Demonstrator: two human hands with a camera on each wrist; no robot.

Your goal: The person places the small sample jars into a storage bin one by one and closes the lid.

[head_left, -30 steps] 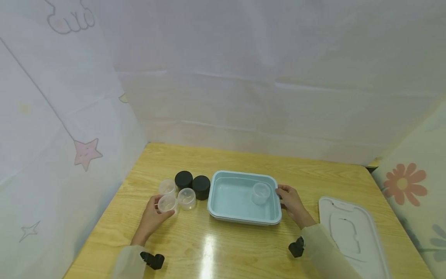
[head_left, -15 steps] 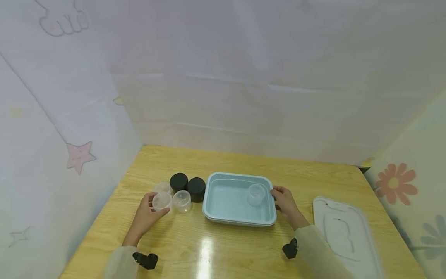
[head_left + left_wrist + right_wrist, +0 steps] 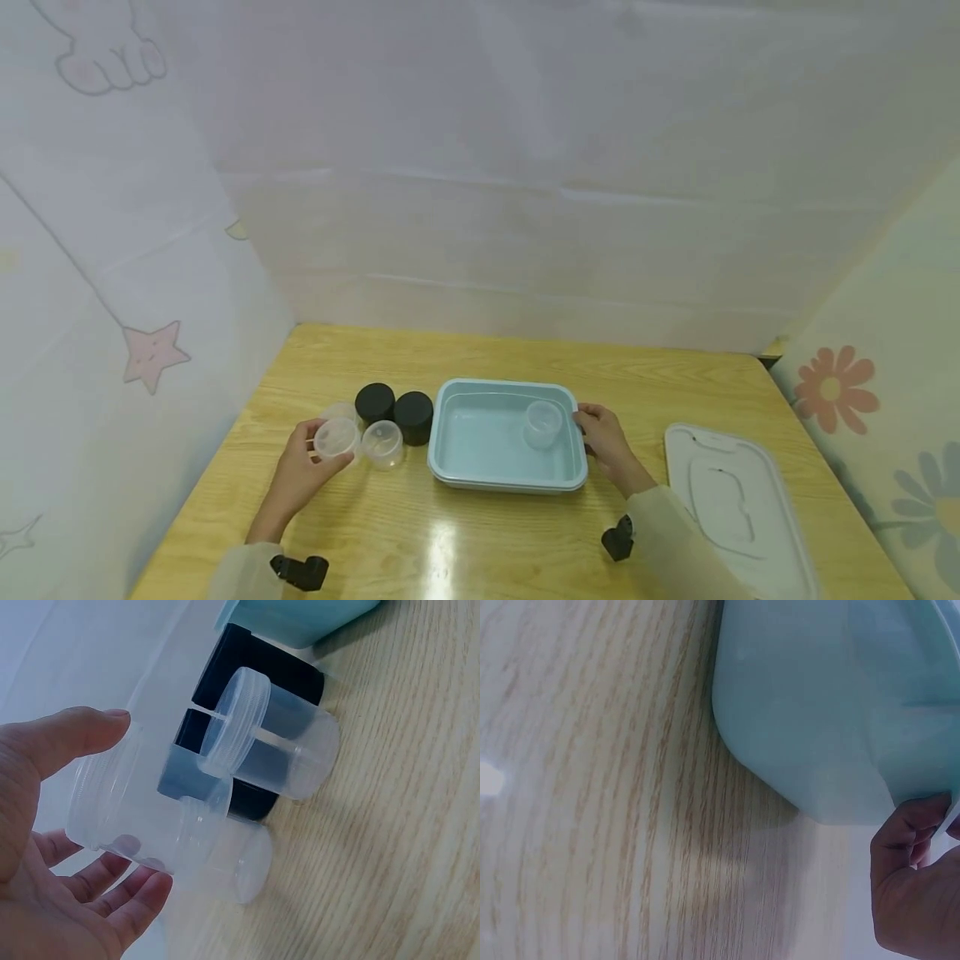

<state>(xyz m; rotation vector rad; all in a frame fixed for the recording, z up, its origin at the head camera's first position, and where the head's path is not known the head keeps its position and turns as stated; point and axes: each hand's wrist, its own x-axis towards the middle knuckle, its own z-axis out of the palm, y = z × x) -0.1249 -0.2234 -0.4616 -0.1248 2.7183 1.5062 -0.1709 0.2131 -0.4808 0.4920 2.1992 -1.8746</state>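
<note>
My left hand (image 3: 296,473) grips a clear plastic jar (image 3: 146,806) with a ribbed rim, thumb on one side and fingers on the other. Beside it stands a second clear jar (image 3: 383,444). A third clear jar (image 3: 340,411) is partly hidden behind the held one. Two black-topped jars (image 3: 413,415) stand close behind them. My right hand (image 3: 609,446) pinches the right rim of a light blue plastic tub (image 3: 795,712), thumb over the edge. Inside the tub, toward its right end, sits another clear jar (image 3: 542,423).
A white lid (image 3: 731,500) with a moulded pattern lies on the wooden table (image 3: 450,533) at the right, partly behind the right sleeve. Light printed sheets (image 3: 480,208) rise at the table's back and sides.
The head view has shifted, so everything sits farther left and lower. The jar in my left hand has risen slightly and covers more of the rear jar. My right hand stays on the tub's rim.
</note>
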